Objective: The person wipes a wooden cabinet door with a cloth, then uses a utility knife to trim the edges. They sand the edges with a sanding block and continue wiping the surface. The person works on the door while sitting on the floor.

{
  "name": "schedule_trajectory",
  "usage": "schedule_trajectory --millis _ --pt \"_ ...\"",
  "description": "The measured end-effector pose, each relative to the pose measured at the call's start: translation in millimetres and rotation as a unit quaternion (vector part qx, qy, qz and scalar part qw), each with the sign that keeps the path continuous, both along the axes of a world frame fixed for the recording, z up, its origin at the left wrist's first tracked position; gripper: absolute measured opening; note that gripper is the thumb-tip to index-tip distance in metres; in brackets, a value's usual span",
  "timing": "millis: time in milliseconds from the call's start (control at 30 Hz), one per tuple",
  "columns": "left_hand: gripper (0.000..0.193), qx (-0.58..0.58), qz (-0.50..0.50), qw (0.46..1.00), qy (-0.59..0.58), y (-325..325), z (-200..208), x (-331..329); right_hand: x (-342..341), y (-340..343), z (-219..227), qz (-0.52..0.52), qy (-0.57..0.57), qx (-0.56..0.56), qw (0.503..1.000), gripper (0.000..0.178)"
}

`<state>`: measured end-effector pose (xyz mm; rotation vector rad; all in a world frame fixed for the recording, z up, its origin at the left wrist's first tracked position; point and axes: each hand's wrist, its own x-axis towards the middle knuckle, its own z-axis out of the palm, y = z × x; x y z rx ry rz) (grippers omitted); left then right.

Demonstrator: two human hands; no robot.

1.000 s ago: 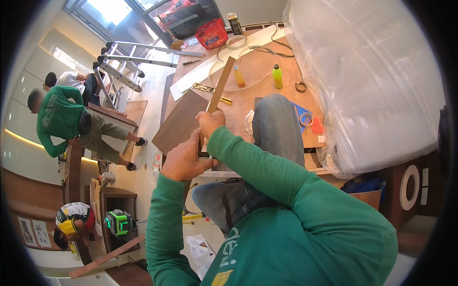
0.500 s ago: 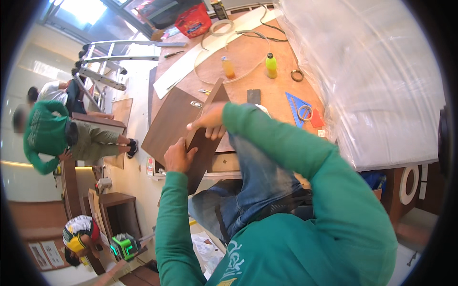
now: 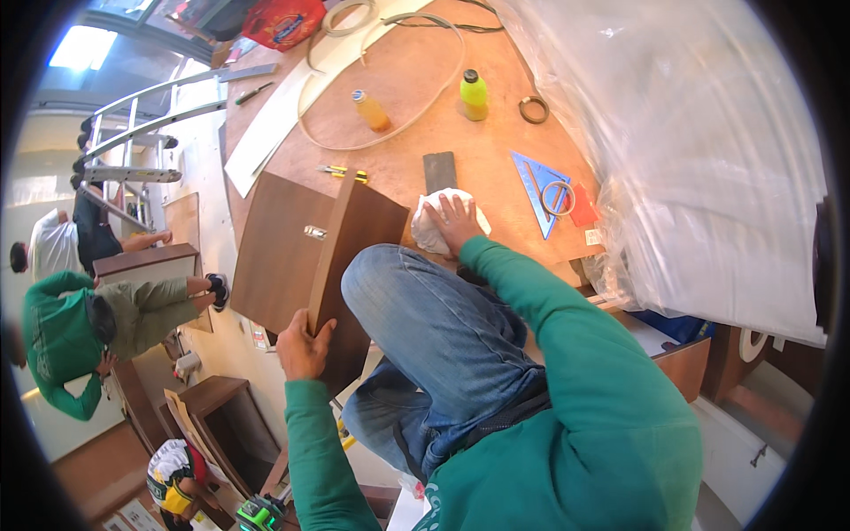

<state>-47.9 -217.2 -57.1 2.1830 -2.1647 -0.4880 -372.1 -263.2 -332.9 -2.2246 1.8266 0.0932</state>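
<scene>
Brown wood-grain board [image 3: 370, 217], centre-left of frame, lower end held in the left grip [image 3: 303, 347]: fingers wrapped at its narrow edge, thumb toward the right-hand face. Long edge runs from that grip upward and slightly right. Right grip [image 3: 453, 226] well apart, just right of centre, fingers spread over a bunched white cloth [image 3: 428, 232]; cannot tell whether they close on it.

Key relation: cloth lies up and right of the left grip, on the far side of the board, directly under the right grip, which is clearly the nearer. Bent knee in jeans [image 3: 416, 283] stands between the two grips, in the way of a straight line from cloth to the board's lower part; more room above the knee, by my judgement.

Left of the board, a brown panel [image 3: 274, 248] with a small metal fitting [image 3: 314, 232]; whether joined to the board, unclear. Just above the cloth, a dark block [image 3: 439, 171]. Farther up the tabletop [image 3: 500, 150], an orange bottle [image 3: 371, 111] and a yellow-green bottle [image 3: 474, 97]. Right of the cloth, a blue set square [image 3: 534, 188], tape roll [image 3: 558, 184] overlapping it. Plastic sheeting [image 3: 691, 142] fills upper right; ladder [image 3: 133, 174] at upper left
</scene>
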Motion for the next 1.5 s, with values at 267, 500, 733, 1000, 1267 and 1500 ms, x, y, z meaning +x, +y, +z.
schedule_trajectory --millis 267,500,733,1000,1267,1500 --pt "0.038 0.022 0.023 0.999 0.010 -8 -24 17 -58 -20 -17 -0.013 -0.093 0.104 0.990 0.047" --pt "0.038 0.068 0.043 0.997 0.000 -41 -19 5 -115 -32 52 -0.173 0.074 0.114 0.975 0.076" --pt "0.043 0.055 -0.026 0.996 0.069 -98 -30 -44 -13 -103 3 -0.407 -0.181 0.126 0.886 0.125" --pt "0.049 0.039 -0.006 0.990 0.138 -99 -55 -38 -48 -104 4 -0.382 -0.097 0.132 0.910 0.123" --pt "0.048 0.062 0.005 0.995 0.075 -99 -56 -41 4 -183 -29 -0.102 -0.271 0.027 0.957 0.048" --pt "0.058 0.053 0.022 0.997 0.047 -98 -64 -36 117 -284 -47 -0.039 -0.272 0.123 0.954 0.056"
